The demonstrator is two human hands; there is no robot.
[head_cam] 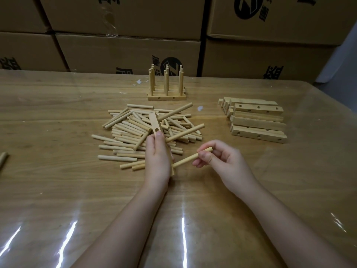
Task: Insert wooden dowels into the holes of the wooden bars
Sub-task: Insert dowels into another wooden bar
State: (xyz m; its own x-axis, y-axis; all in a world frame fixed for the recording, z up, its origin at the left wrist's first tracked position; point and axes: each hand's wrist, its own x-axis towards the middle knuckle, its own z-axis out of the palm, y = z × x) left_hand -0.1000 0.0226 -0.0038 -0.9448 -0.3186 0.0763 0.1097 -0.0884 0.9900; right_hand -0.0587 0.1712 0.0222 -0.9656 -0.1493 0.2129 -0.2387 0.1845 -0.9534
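My left hand [156,157] grips a pale wooden bar [155,122] that points away from me, a hole showing just above my thumb. Two dowels stick out of the bar to the right: one [185,133] near the thumb, and a lower one [188,159] whose outer end my right hand [216,158] pinches between thumb and fingers. Behind the bar lies a loose pile of dowels [131,136]. Finished bars with upright dowels [166,84] stand at the back of the table.
A stack of bare drilled bars [257,120] lies to the right. One stray dowel [2,158] sits at the left edge. Cardboard boxes [127,53] form a wall behind the glossy wooden table [77,190].
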